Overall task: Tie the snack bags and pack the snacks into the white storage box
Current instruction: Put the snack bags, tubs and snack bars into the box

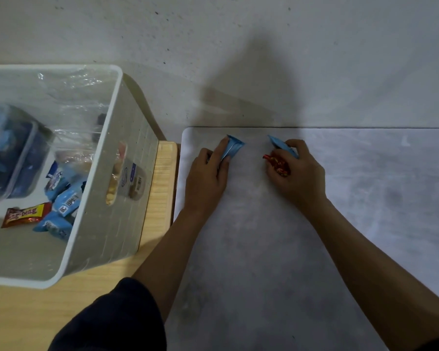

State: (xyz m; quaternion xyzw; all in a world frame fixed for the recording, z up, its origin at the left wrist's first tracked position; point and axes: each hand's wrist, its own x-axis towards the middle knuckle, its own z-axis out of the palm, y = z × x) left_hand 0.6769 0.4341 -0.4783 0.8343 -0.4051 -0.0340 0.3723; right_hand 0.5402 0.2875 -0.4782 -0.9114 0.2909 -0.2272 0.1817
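Observation:
On the grey table top, my left hand (209, 173) grips a small blue snack packet (235, 146) near the far left corner. A little to the right, my right hand (298, 171) is closed around another blue snack packet (281, 145) together with a red snack packet (276, 164). The white storage box (91, 224) stands to the left on a lower wooden surface. It holds several blue packets (66, 196), a red-and-yellow snack bar (26, 214), clear plastic bags (69, 97) and a clear tub (13, 158).
The grey table (276, 249) ends at its far edge against a grey wall (238, 46). A light wooden surface (160, 188) sits between box and table. My dark-clothed knee (117, 317) is at the bottom.

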